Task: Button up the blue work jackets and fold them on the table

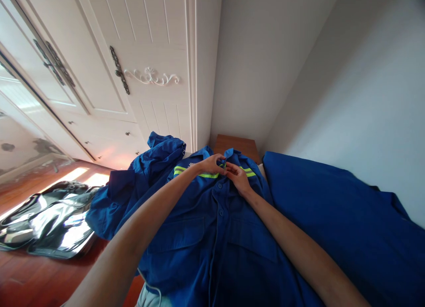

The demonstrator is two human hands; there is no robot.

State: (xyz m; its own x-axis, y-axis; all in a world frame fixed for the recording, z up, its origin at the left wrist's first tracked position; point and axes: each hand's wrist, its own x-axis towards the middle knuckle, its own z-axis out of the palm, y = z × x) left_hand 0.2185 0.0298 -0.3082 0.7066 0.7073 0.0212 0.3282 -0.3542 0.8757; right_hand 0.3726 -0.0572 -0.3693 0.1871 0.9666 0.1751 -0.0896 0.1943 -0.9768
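Note:
A blue work jacket with yellow-green reflective strips lies spread out, front side up, its collar away from me. Both hands meet at the top of its button placket, just below the collar. My left hand pinches the placket edge from the left. From the right, my right hand grips the same edge with bent fingers. Lower down the placket, buttons show. The fingertips hide whatever button or hole lies between them.
More crumpled blue clothing lies to the left, and a blue cloth spreads along the right wall. A black bag rests on the reddish floor. White wardrobe doors stand at the back left, beside a brown wooden surface.

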